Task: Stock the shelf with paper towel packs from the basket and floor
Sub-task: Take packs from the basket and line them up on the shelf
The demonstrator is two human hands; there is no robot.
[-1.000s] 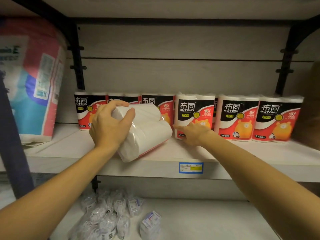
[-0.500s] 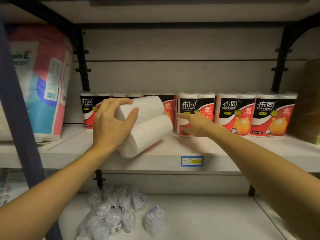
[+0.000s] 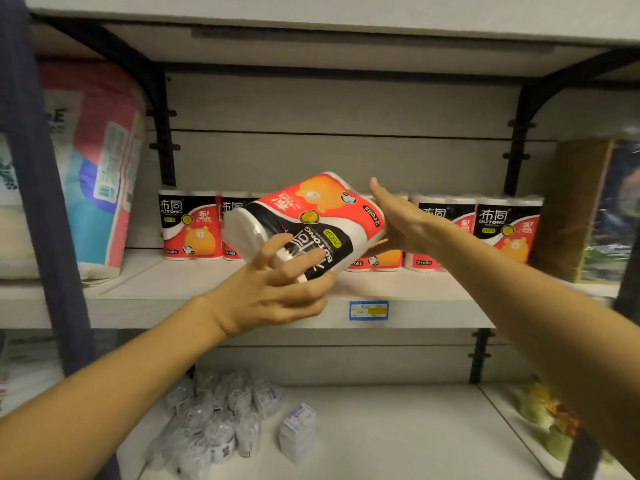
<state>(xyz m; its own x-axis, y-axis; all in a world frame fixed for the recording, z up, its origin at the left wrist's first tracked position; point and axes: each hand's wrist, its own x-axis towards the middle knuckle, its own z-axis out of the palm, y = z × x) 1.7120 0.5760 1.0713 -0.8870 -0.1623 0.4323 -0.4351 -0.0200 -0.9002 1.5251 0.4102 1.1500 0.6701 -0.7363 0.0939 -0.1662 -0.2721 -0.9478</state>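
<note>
At the far left of the shelf [image 3: 415, 289] a large pink and blue pack [image 3: 100, 168] stands upright, leaning slightly. Just right of it, the back row of paper towel packs [image 3: 190, 226] begins, each standing upright with its label facing you.

Your left hand [image 3: 273, 292] is curled around the near lower end of the pack you are holding [image 3: 311, 220]. Its fingers spread over the black band of the label and its thumb lies under the pack, so it grasps the pack rather than merely touching it.

The held pack is lifted off the shelf, in front of the back row and covering its middle packs. Its long axis is tilted, running from lower left near you up to the upper right. The white roll ends face left toward you, and the printed label faces up and reads upside down from where you stand. The red part with the orange bear lies at the upper far end.

Your right hand [image 3: 401, 220] is at the pack's upper right end. Its fingers are straight and its palm is flat against that end, pressing rather than gripping.

Further right, two more upright packs [image 3: 505, 230] close the back row. Below the shelf edge, a blue and yellow price tag [image 3: 369, 310] sits just right of your left hand. On the lower shelf [image 3: 381, 427] lies a heap of small clear-wrapped items [image 3: 214, 420].
</note>
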